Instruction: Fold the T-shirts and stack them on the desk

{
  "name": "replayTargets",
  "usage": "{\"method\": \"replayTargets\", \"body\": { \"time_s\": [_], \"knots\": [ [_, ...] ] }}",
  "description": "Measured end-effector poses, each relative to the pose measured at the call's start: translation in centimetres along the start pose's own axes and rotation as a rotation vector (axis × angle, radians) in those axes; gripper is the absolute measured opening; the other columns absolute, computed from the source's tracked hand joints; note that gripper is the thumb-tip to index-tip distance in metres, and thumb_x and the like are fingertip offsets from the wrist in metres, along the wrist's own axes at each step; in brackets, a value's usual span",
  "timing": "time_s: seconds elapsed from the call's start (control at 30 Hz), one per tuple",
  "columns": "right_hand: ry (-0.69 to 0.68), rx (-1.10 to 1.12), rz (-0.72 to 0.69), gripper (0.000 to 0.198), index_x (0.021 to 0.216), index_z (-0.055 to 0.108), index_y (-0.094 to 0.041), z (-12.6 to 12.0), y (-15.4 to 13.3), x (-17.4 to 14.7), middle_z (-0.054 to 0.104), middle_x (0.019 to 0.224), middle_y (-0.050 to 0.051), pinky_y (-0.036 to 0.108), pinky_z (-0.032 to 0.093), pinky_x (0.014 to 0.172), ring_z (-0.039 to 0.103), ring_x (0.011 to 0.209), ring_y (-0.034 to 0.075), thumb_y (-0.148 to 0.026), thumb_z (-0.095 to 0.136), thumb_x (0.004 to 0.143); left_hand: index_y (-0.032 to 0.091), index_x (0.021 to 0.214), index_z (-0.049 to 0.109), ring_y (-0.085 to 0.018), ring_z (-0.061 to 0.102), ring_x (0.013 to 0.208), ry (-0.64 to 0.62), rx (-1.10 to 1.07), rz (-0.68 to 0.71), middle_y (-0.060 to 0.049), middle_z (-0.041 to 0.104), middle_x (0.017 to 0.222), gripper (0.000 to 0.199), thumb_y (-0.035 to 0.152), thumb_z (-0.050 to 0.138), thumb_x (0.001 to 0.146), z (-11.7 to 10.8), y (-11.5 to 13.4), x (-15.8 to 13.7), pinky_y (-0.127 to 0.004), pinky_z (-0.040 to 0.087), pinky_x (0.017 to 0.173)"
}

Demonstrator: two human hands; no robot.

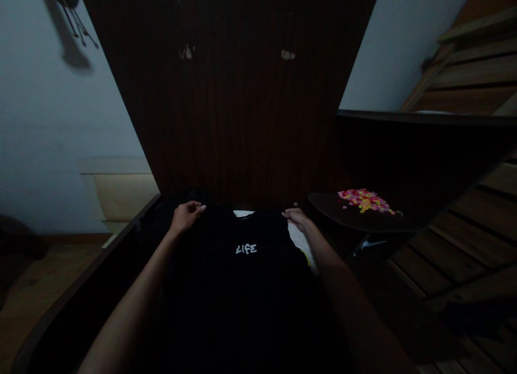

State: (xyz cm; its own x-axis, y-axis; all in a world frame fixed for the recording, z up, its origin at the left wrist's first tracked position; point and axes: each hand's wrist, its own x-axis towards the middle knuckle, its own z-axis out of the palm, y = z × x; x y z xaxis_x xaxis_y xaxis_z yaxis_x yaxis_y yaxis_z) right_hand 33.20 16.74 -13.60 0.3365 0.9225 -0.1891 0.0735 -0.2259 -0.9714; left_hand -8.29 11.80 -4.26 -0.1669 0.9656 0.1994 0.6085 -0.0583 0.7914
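A black T-shirt [250, 293] with small white lettering lies spread out in front of me, its neckline at the far end. At its left shoulder is my left hand [186, 216], fingers curled and pinched on the dark cloth. My right hand [298, 217] grips the opposite shoulder between thumb and fingers. Some white cloth [301, 240] with a bit of yellow shows from under the shirt's right side, and a white patch is visible at the neckline. The dim light hides most of the shirt's folds and lower edges.
A tall dark wooden panel [242, 120] rises behind the shirt. On the right, a dark shelf [335, 212] carries a pile of small colourful pieces [365, 200]. A raised dark edge [92, 277] runs along the left. Wooden slats [472, 234] stand at far right.
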Motion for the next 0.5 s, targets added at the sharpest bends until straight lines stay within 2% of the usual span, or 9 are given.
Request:
{"method": "replayTargets", "body": {
  "time_s": [0.2,0.5],
  "knots": [
    [0.018,0.024,0.039,0.02,0.069,0.061,-0.016,0.49,-0.33,-0.23,0.061,0.061,-0.003,0.021,0.05,0.056,0.061,0.06,0.011,-0.008,0.077,0.061,0.02,0.086,0.073,-0.025,0.07,0.085,0.02,0.063,-0.001,-0.009,0.076,0.09,0.031,0.045,0.067,0.071,0.49,0.1,-0.1,-0.032,0.051,0.076],
    [-0.04,-0.018,-0.085,0.015,0.062,0.058,-0.017,0.77,-0.87,-0.74,0.05,0.05,-0.006,0.019,0.04,0.047,0.049,0.048,0.009,-0.018,0.073,0.063,0.02,0.079,0.069,-0.023,0.067,0.081,0.05,-0.017,-0.05,-0.006,0.074,0.083,0.022,0.041,0.064,0.071,0.94,0.69,-0.03,-0.03,0.048,0.071]
  ]
}}
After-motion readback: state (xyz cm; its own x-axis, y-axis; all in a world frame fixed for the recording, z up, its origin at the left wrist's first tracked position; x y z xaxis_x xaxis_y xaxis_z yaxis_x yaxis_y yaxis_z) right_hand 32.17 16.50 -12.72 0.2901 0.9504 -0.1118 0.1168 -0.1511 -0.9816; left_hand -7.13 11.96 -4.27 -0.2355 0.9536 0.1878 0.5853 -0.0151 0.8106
